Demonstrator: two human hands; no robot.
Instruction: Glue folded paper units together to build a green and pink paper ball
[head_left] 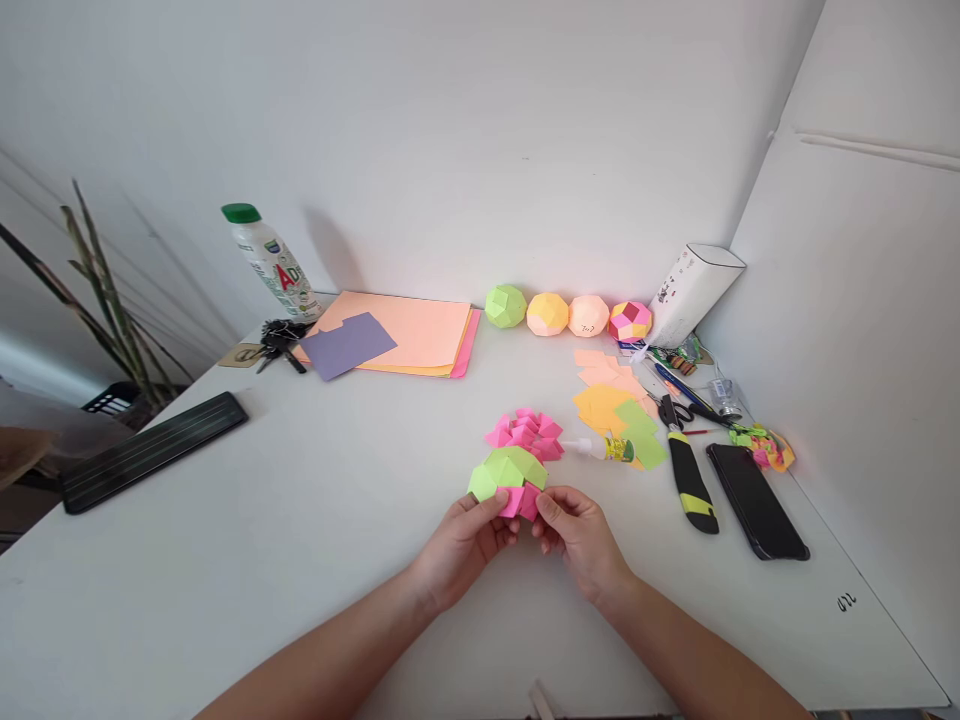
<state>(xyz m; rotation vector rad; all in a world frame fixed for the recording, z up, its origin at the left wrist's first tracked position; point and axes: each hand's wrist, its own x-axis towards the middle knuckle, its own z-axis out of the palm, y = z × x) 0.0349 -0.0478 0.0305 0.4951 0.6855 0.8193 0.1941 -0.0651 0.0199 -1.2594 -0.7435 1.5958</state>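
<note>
A faceted light green paper shell [508, 468] is in front of me, with folded pink paper pieces [519, 501] at its near edge. My left hand [471, 530] is closed on the shell's near side, its thumb pressing a pink piece. Thumb and fingers of my right hand [577, 535] pinch the pink piece at the right of that edge. Just behind the shell lies a pile of folded pink paper pieces [526, 430]. A small glue bottle [616, 448] with a white nozzle points toward the pile. My fingers hide the shell's underside.
Finished paper balls [547, 314] line the wall. Right: paper scraps [600, 400], a black-and-yellow cutter [691, 482], a phone [757, 500] and a white box [686, 295]. Left: paper sheets [420, 330], a purple card [350, 345], keys [281, 343], a white bottle [274, 262] and a black bar [154, 450].
</note>
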